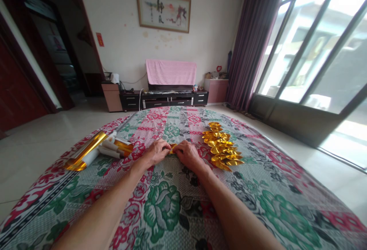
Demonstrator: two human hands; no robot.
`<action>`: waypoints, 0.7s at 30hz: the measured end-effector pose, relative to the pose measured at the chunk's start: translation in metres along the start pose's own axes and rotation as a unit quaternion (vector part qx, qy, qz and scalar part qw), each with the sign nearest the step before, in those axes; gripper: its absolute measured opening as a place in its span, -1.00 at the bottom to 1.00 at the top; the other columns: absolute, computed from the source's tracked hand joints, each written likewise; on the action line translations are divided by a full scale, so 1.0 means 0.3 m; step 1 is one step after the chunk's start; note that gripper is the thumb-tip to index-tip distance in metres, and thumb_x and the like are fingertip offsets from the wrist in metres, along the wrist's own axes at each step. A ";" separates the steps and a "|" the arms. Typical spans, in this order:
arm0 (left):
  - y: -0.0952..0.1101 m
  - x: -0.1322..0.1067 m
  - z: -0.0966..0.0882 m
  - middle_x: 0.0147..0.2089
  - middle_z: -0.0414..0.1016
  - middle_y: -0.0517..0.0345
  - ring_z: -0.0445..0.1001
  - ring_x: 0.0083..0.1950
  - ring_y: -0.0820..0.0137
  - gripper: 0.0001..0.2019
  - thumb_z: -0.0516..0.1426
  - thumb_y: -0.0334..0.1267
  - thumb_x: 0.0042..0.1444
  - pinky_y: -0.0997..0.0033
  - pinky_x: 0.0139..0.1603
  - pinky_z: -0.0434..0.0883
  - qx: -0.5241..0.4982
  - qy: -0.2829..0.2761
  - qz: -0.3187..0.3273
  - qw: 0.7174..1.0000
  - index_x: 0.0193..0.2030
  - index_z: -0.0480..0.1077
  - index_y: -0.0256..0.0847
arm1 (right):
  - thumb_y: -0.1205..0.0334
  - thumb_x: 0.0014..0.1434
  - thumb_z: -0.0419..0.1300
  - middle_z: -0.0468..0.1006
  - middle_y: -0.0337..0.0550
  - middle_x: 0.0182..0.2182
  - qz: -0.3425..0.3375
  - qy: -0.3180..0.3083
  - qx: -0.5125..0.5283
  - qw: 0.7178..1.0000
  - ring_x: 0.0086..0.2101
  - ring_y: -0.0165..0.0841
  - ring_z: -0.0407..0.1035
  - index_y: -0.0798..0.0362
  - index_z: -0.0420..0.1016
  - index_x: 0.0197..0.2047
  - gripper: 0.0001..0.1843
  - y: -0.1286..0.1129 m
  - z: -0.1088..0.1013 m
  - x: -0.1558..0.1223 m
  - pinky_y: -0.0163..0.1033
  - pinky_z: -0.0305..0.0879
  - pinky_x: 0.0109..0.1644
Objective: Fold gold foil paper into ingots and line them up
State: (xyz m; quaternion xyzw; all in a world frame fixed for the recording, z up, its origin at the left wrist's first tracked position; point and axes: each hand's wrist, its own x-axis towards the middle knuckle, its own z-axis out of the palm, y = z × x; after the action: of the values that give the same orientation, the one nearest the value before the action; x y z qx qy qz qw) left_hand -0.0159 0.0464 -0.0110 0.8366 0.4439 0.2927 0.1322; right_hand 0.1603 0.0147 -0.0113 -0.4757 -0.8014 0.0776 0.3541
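Observation:
Both my hands rest close together on a flowered cloth (172, 204) that covers the table. My left hand (156, 152) and my right hand (189, 154) are closed in a pinch on a small piece of gold foil paper (172, 148) between them. Most of the piece is hidden by my fingers. Just right of my right hand lies a pile of several folded gold foil pieces (220, 146).
At the left of the cloth lie rolled and stacked gold foil sheets (91, 150) with white backing. Beyond the table stand a low dark TV cabinet (169, 99) with a pink cloth over the screen, a tiled floor, a doorway at left and a glass sliding door at right.

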 end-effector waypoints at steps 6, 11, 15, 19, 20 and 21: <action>-0.015 -0.001 -0.008 -0.26 0.46 0.13 0.42 -0.17 0.40 -0.81 0.04 -0.31 0.03 0.41 -0.08 0.35 -0.030 -0.008 -0.012 0.999 -0.33 0.49 -0.19 | 0.42 0.08 0.08 0.52 -0.20 -0.43 0.004 0.002 -0.005 1.000 -0.31 -0.41 0.33 -0.03 0.59 -0.32 -0.73 0.003 0.008 0.005 -0.37 0.18 -0.19; 0.013 -0.002 0.003 -0.29 0.45 0.13 0.42 -0.21 0.39 -0.87 0.10 -0.28 -0.01 0.42 -0.14 0.36 0.003 0.022 -0.033 0.999 -0.37 0.48 -0.19 | 0.42 0.08 0.08 0.51 -0.19 -0.43 0.013 -0.004 -0.010 1.000 -0.28 -0.39 0.33 -0.03 0.59 -0.32 -0.73 -0.006 0.006 0.003 -0.36 0.19 -0.17; 0.025 -0.001 0.009 -0.34 0.43 0.13 0.41 -0.24 0.39 -0.92 0.13 -0.32 -0.04 0.42 -0.17 0.34 0.032 0.037 -0.030 0.998 -0.41 0.47 -0.21 | 0.43 0.08 0.07 0.51 -0.18 -0.40 0.015 -0.002 -0.021 1.000 -0.28 -0.39 0.33 -0.01 0.57 -0.34 -0.74 -0.007 0.006 0.000 -0.36 0.19 -0.16; 0.014 0.001 0.013 -0.35 0.42 0.14 0.40 -0.25 0.39 -0.92 0.13 -0.33 -0.05 0.41 -0.19 0.34 0.030 0.038 -0.024 0.999 -0.40 0.47 -0.21 | 0.44 0.07 0.06 0.52 -0.18 -0.40 0.018 0.001 -0.028 0.999 -0.29 -0.39 0.34 0.01 0.57 -0.37 -0.74 -0.011 0.008 0.001 -0.37 0.19 -0.17; 0.011 0.001 0.014 -0.35 0.42 0.14 0.40 -0.25 0.39 -0.91 0.13 -0.33 -0.05 0.41 -0.19 0.33 0.026 0.037 -0.024 0.999 -0.40 0.47 -0.21 | 0.43 0.08 0.06 0.52 -0.17 -0.41 0.020 0.003 -0.030 0.999 -0.29 -0.39 0.34 0.01 0.56 -0.37 -0.74 -0.013 0.008 0.002 -0.37 0.19 -0.18; 0.009 0.001 0.014 -0.34 0.42 0.14 0.40 -0.25 0.39 -0.91 0.13 -0.32 -0.05 0.41 -0.19 0.33 0.023 0.035 -0.023 0.999 -0.40 0.47 -0.21 | 0.42 0.09 0.07 0.52 -0.17 -0.42 0.020 0.004 -0.032 0.999 -0.30 -0.39 0.34 0.01 0.56 -0.37 -0.75 -0.016 0.008 0.002 -0.36 0.19 -0.19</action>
State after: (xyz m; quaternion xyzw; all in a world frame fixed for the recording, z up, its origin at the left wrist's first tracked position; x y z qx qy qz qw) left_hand -0.0115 0.0453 -0.0131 0.8181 0.4742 0.3081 0.1045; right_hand 0.1551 0.0132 -0.0104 -0.5034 -0.7924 0.0573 0.3398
